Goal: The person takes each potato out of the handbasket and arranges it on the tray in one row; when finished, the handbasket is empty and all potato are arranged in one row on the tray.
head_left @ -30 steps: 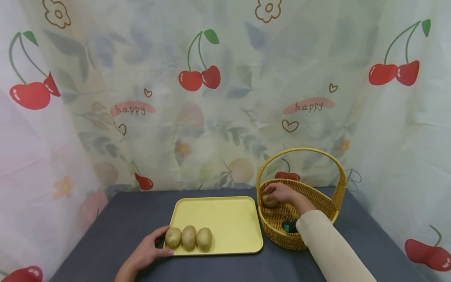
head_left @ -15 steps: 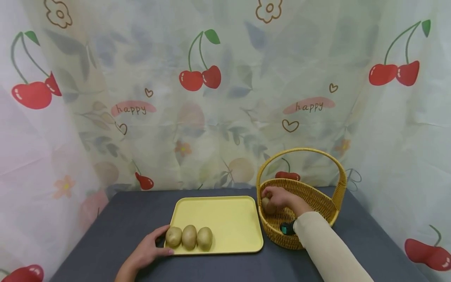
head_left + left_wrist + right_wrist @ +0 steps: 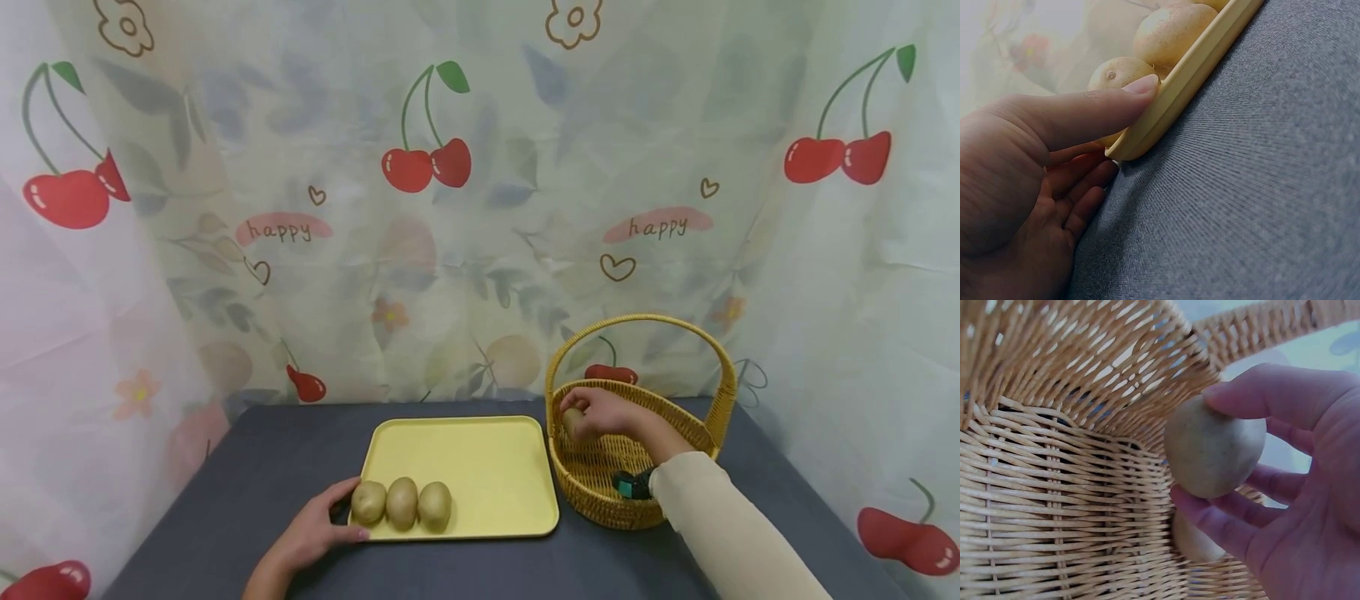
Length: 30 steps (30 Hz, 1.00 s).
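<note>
In the head view my right hand reaches inside the wicker basket. The right wrist view shows its thumb and fingers gripping a potato near the basket's side wall. A second potato lies below it, partly hidden by the fingers. My left hand holds the near left corner of the yellow tray. Its thumb lies along the tray's rim while the other fingers curl by the left edge. Close to that hand, three potatoes stand side by side in a row on the tray.
The basket's tall arched handle rises over the right arm. Tray and basket stand next to each other on a dark grey tablecloth. Behind and at both sides hangs a curtain printed with cherries. The right wrist carries a dark device.
Within the basket, my right hand has gripped a potato and turned it, and the wrist has shifted slightly right. The left hand, the tray and its potatoes stay in place.
</note>
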Each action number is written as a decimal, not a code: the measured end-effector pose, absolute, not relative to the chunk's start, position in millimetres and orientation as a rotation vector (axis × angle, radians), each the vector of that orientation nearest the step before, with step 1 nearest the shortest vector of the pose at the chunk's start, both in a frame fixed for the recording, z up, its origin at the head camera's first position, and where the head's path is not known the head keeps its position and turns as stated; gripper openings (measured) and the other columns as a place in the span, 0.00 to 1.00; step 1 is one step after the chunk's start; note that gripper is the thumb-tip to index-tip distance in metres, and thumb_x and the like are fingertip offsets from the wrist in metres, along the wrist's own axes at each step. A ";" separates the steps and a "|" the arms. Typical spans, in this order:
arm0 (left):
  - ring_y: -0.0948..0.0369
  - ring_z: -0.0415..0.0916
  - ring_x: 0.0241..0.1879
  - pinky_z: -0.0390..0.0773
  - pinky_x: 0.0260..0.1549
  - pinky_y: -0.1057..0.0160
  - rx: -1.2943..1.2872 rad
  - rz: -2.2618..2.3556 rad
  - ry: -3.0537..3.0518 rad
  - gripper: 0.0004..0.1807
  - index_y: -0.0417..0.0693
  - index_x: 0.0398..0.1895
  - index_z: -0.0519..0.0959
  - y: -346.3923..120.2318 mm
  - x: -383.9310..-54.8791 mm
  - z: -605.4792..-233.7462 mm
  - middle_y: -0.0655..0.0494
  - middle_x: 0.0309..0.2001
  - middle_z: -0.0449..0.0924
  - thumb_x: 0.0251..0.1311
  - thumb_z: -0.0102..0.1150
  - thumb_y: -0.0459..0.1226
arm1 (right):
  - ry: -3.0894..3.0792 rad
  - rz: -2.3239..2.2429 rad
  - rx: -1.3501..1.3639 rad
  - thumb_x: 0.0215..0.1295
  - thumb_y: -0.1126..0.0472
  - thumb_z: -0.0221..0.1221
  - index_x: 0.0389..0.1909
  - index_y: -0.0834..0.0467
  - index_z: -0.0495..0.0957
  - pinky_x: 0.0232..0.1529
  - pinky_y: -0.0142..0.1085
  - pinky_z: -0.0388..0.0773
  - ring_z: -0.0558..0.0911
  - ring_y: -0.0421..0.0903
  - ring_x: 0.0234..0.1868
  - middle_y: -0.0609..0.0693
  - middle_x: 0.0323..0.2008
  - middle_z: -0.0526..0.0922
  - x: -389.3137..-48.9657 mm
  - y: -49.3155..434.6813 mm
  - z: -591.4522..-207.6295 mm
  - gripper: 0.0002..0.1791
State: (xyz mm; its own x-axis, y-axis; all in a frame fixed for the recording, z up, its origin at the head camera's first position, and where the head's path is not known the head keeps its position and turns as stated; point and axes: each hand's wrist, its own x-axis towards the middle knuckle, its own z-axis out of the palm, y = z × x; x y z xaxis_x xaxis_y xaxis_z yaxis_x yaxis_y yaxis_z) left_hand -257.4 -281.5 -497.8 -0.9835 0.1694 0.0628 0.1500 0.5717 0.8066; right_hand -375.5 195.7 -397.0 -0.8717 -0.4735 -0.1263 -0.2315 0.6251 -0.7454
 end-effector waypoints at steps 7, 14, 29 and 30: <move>0.41 0.60 0.66 0.60 0.61 0.41 0.286 1.424 2.742 0.47 0.38 0.68 0.67 -283.0 -258.5 -497.4 0.39 0.65 0.67 0.44 0.78 0.43 | 2.518 -1.147 -0.681 0.53 0.68 0.63 0.55 0.61 0.74 0.35 0.43 0.75 0.75 0.53 0.44 0.59 0.53 0.72 -357.3 196.2 -381.6 0.25; 0.41 0.60 0.66 0.59 0.61 0.41 0.280 1.413 2.743 0.47 0.37 0.68 0.67 -282.6 -258.0 -497.6 0.38 0.65 0.67 0.44 0.78 0.43 | 2.382 -1.336 -0.769 0.57 0.72 0.61 0.57 0.62 0.74 0.29 0.45 0.73 0.73 0.50 0.30 0.62 0.40 0.75 -331.0 191.1 -372.2 0.25; 0.41 0.60 0.66 0.60 0.60 0.41 0.280 1.419 2.730 0.47 0.37 0.68 0.67 -282.8 -258.6 -498.3 0.38 0.65 0.67 0.45 0.77 0.44 | 2.422 -1.509 -0.932 0.54 0.69 0.69 0.61 0.57 0.70 0.37 0.43 0.79 0.77 0.55 0.44 0.60 0.58 0.68 -289.0 156.1 -381.9 0.33; 0.41 0.61 0.66 0.60 0.61 0.41 0.281 1.420 2.731 0.47 0.37 0.68 0.67 -282.5 -258.6 -498.4 0.38 0.65 0.67 0.45 0.77 0.44 | 2.438 -1.511 -0.950 0.54 0.68 0.69 0.62 0.57 0.70 0.36 0.43 0.79 0.77 0.55 0.43 0.60 0.58 0.69 -287.6 152.8 -383.4 0.33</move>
State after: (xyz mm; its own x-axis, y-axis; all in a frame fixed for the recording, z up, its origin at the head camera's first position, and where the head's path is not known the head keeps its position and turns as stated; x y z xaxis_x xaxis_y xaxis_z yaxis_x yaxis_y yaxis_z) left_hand -258.6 -282.5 -498.4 -0.9822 0.1838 0.0387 0.1372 0.5616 0.8160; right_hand -287.6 152.8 -383.4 -0.7959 -0.5653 0.2170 -0.4459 0.3047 -0.8417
